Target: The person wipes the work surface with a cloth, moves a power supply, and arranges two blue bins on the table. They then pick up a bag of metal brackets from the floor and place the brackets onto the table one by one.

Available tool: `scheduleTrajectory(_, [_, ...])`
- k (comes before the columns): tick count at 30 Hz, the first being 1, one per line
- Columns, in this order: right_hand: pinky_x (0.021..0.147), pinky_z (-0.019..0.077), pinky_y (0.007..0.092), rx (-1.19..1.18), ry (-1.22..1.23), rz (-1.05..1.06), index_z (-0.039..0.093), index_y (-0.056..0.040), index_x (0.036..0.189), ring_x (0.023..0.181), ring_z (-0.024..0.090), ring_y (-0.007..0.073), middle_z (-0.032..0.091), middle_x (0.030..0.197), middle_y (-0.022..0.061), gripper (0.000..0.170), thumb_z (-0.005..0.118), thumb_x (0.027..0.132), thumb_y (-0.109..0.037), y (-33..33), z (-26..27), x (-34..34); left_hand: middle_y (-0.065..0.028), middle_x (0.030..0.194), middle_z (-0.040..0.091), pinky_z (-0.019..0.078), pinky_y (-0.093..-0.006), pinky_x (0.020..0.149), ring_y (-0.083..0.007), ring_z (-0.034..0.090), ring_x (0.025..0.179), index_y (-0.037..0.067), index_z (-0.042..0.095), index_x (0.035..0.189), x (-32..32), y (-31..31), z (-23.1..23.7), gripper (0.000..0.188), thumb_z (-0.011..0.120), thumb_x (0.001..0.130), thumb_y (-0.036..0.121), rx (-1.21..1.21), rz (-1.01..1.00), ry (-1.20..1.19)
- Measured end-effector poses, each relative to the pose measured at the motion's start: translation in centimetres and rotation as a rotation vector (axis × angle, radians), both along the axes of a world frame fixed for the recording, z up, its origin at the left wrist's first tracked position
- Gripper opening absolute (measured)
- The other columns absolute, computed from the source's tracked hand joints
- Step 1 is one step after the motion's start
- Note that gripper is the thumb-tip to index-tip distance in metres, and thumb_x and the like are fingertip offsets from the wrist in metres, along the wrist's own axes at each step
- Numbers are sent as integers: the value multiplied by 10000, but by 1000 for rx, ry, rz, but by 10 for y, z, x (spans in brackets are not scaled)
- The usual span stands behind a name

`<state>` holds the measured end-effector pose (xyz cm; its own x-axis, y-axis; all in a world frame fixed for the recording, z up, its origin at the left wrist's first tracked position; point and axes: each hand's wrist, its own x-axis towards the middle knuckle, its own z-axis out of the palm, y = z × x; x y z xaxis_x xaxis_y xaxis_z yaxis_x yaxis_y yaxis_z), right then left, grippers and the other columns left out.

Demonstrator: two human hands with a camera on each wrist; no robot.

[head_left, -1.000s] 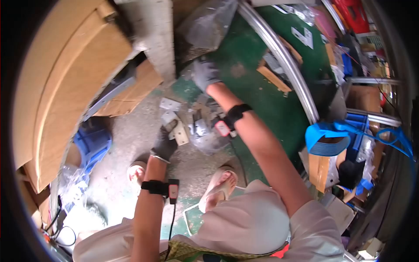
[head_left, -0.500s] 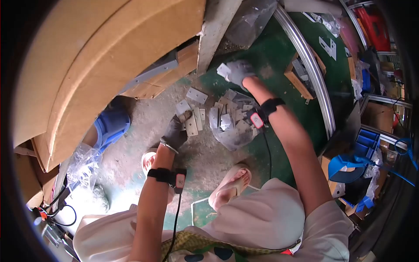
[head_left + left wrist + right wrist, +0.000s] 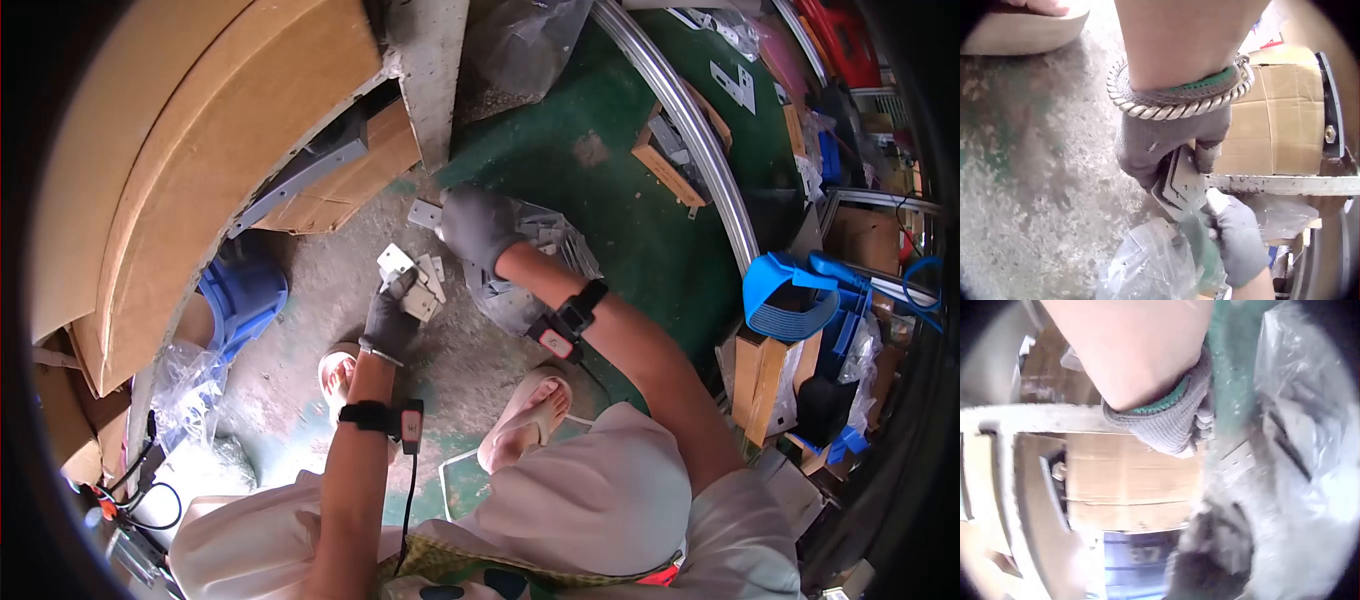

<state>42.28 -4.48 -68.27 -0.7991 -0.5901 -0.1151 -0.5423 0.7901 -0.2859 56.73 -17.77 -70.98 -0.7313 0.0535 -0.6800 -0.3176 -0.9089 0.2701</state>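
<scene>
My gloved left hand [image 3: 390, 325] grips several flat metal plates [image 3: 424, 297] low over the floor; in the left wrist view they are a fanned stack [image 3: 1186, 179] between thumb and fingers of the left hand [image 3: 1169, 140]. The gloved right hand [image 3: 480, 228] is at the upper left edge of a clear plastic bag [image 3: 520, 305] with metal plates inside. Beside its fingers lies a loose plate [image 3: 424, 213], also seen on the floor as a plate with holes [image 3: 1237, 464]. The right hand's fingertips are mostly hidden, and any hold is unclear.
A large cardboard box [image 3: 230, 110] is at the upper left, with a blue bin [image 3: 245, 295] below it. A curved metal rail [image 3: 685, 115] passes a small box of parts [image 3: 670, 155]. Sandalled feet are near the hands; a blue visor-like item [image 3: 790, 300] is at the right.
The right hand, with pale plates visible at its fingers half a second ago, has come back towards the bag. The left hand still holds plates, now tilted differently. The head view has shifted.
</scene>
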Motion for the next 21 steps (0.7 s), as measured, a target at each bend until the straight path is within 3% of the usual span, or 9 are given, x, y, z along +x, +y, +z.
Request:
scheduleTrajectory(4, [604,499,361,308,174,16,574,-125,1007,716,650,237,644,806,71,329,663,726,-270,-23,-25,17,-86,1086,581,474,-394,851,-248,576,978,93,498,1125,18,-5,2,300,592,845,145,88,43,-14])
scheduleTrajectory(5, [585,504,359,262,112,-63,617,-113,941,710,654,244,657,792,82,236,653,726,-202,-24,-28,18,-105,1139,562,439,-413,901,-258,547,1037,89,489,1165,23,-7,-3,349,590,862,229,69,20,2])
scheduleTrajectory(8, [574,508,372,56,-184,-43,656,-100,846,710,656,257,663,780,122,164,661,701,-177,-15,-31,3,-118,1190,542,395,-421,956,-266,519,1089,68,460,1227,26,-5,-6,487,585,861,362,114,33,-30])
scheduleTrajectory(9, [615,509,386,25,-308,-93,674,-99,796,730,652,287,663,778,140,143,675,676,-177,-15,-21,4,-122,1234,516,356,-423,995,-272,494,1129,42,416,1278,25,-5,-7,630,559,847,478,104,-3,26])
scheduleTrajectory(13, [683,500,399,-301,-424,-94,659,-84,831,757,639,332,653,783,141,173,648,705,-203,-5,4,32,-109,1226,519,341,-439,1014,-279,486,1132,65,456,1235,19,-3,-5,652,580,807,540,121,-3,67])
scheduleTrajectory(16, [682,491,410,-512,-574,39,643,-73,825,774,633,328,648,785,151,183,645,713,-217,1,30,54,-111,1216,517,341,-453,1007,-278,489,1120,66,462,1218,14,-1,-3,634,569,813,542,240,39,150])
scheduleTrajectory(17, [691,483,402,-231,-545,86,619,-66,846,790,615,324,637,817,151,257,683,703,-269,6,47,59,-108,1170,547,386,-419,969,-262,519,1075,69,481,1199,14,0,1,545,597,830,453,282,20,182])
scheduleTrajectory(20, [722,465,394,-395,-408,141,568,-53,915,794,600,317,617,832,139,378,703,705,-336,31,72,58,-89,1097,589,452,-358,886,-226,568,987,70,511,1157,14,-7,-2,415,617,840,317,2,-271,54])
scheduleTrajectory(21, [724,457,399,-373,-300,218,548,-44,934,782,598,312,609,821,128,433,710,691,-364,45,70,59,-52,1021,616,490,-305,797,-187,598,897,73,537,1111,14,-6,-3,321,620,832,211,19,-227,14])
